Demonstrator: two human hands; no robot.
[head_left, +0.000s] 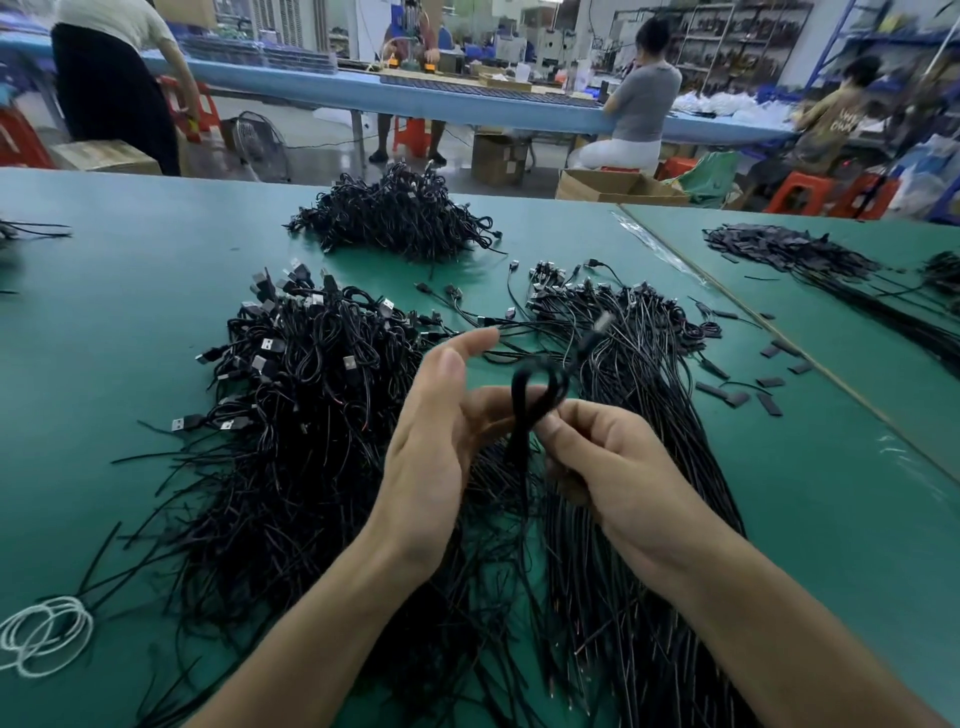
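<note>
Centre: cable loop (537, 387) is motion-blurred, strands can't be counted. Its lower run disappears behind the right hand (608, 462), whose curled fingers hide the pinch point. The left hand (431, 447) has its lower fingers behind the loop, contact unclear. Both forearms cut by the bottom edge, 6 o'clock. The arms cover part of the cable pile (311, 415). The left edge clips the white cord coil (47, 634) at 8 o'clock. The right edge clips the far pile (940, 270) at 3 o'clock. The top edge cuts the standing person (114, 78) at 11 o'clock. The shelves (727, 47) at 1 o'clock are blurred, contents unreadable.
</note>
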